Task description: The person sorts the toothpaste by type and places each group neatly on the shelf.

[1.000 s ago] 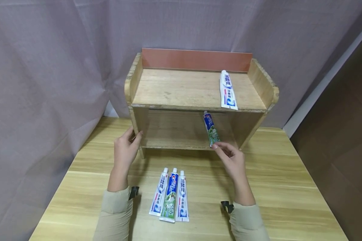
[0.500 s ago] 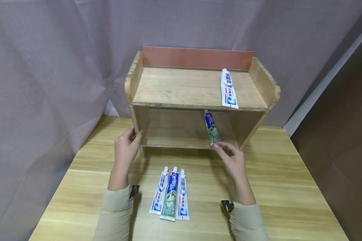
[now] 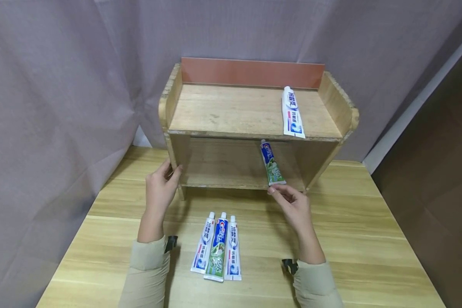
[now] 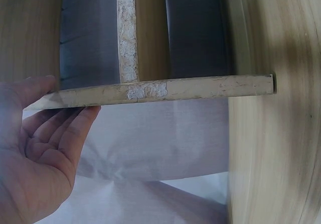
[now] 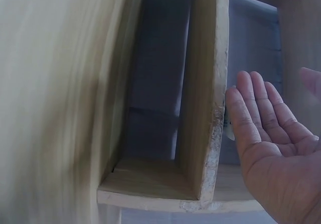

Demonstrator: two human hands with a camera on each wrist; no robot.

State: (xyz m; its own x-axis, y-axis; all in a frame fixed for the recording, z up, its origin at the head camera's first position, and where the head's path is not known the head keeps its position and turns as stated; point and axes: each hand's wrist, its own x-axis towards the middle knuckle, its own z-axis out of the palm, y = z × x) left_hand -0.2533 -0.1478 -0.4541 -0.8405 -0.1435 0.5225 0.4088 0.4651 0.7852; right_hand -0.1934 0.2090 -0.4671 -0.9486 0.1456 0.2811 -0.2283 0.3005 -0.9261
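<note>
Left hand (image 3: 160, 186) grips the wooden shelf (image 3: 231, 111) by its left side; right hand (image 3: 295, 207) lies straight-fingered by a blue-green tube (image 3: 272, 162).
We find the tube on the shelf's lower board (image 3: 215, 173), right of centre, flat end near the front edge. We judge it light, soft and smooth, best pinched at that stiffer end. The upper board (image 3: 211, 113) limits room above; bare board extends to the left.

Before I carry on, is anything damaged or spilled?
Damage, yes: the two-tier pale wooden shelf unit has rough whitish patches along its front edges, odd against the smoother wood around them, as if chipped. I see no spill.
</note>
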